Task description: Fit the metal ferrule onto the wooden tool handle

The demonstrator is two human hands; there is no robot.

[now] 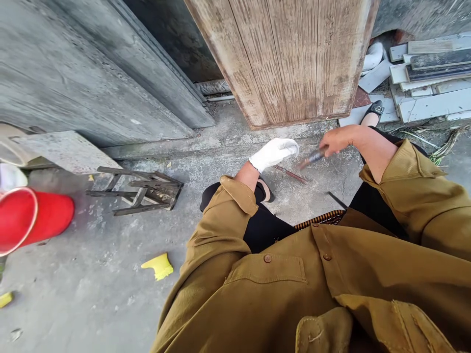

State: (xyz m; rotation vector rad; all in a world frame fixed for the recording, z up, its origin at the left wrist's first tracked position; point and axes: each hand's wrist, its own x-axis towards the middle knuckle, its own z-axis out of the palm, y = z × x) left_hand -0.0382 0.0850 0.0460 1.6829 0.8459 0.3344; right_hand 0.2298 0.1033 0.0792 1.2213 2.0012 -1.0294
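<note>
My left hand [275, 153] wears a white glove. Its fingers curl together, and whatever they may hold is hidden. Just below the glove is a thin reddish-brown rod [292, 174]; whether it lies on the concrete or touches the hand is unclear. My bare right hand [337, 140] is closed around a short tool with a grey-banded handle [313, 157], smeared by motion, its brownish end pointing toward the glove. Both hands are above the ground, in front of a worn wooden panel [290, 63] that stands upright.
A small wooden stool [147, 192] lies tipped over at left, near a red bucket [47, 218]. A yellow scrap [159, 266] lies on the concrete floor [110, 294]. Stacked tiles and boards [434, 105] fill the far right. Dark feet coverings, shoes [376, 109], flank the work area.
</note>
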